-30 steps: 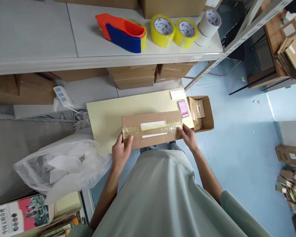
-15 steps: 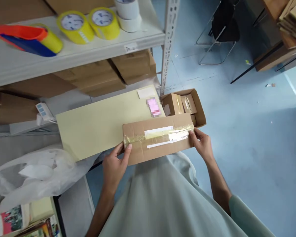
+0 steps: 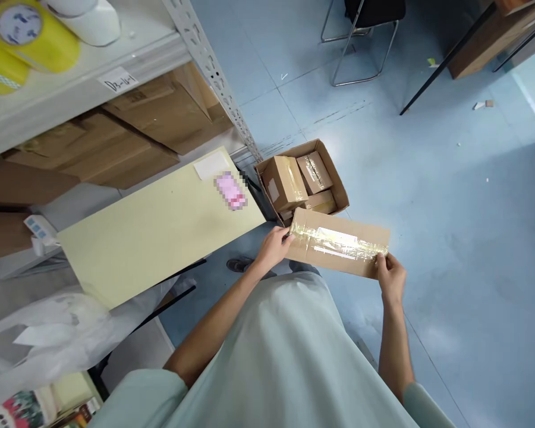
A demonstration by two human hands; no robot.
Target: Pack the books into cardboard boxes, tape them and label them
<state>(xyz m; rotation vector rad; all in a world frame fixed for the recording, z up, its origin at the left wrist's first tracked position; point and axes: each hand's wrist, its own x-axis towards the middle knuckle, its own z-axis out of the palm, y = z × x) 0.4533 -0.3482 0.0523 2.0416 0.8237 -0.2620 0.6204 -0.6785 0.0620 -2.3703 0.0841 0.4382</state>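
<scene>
Between my two hands hangs a long flat cardboard box, sealed with shiny clear tape over white labels. My left hand is closed on its left end, thumb on top. At the opposite end my right hand pinches the box's edge, with the fingers partly hidden underneath. Just beyond the box, an open carton stands on the floor with several smaller taped boxes in it. The held box's far left corner overlaps the carton's near rim in view; whether they touch I cannot tell.
A pale yellow tabletop on the left bears a white paper and a blurred pink item. Behind it stands a metal shelf with yellow tape rolls. A plastic bag lies lower left; a chair stands beyond.
Both hands have carried the cardboard box off the table's front edge to the right, near the open carton. The box has turned, its right end now nearer me. The view has shifted right.
</scene>
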